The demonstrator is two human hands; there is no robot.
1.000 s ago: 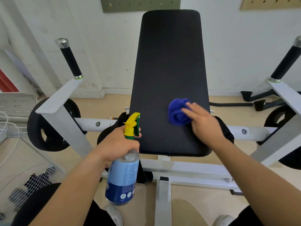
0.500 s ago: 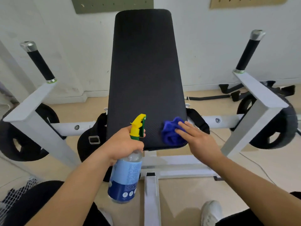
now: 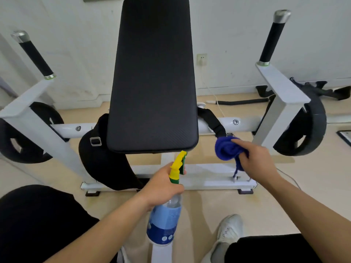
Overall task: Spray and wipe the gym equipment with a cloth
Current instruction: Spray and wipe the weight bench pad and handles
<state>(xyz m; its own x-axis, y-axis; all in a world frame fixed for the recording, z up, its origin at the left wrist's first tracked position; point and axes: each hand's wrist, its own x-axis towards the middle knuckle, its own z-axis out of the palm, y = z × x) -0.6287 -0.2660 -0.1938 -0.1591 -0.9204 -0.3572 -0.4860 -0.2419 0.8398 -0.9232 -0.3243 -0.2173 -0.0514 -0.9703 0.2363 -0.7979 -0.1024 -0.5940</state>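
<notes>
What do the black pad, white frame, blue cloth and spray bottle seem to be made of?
Pad: probably vinyl over foam; matte, finely ribbed, rounded edges. Frame: likely painted steel; glossy white, bolted. Cloth: soft fuzzy fabric, perhaps microfibre, bunched in the right hand. Bottle: translucent plastic with a printed blue label, held in the left hand.

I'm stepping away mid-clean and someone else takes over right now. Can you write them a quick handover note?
Left hand grips the spray bottle by its neck, nozzle toward the near edge of the black pad.
Right hand holds the bunched blue cloth, off the pad, to its right.
Done: the pad's lower part was wiped a second ago.
Left: probably the upper pad, white frame and handle grips; I can't tell what they've had.
</notes>
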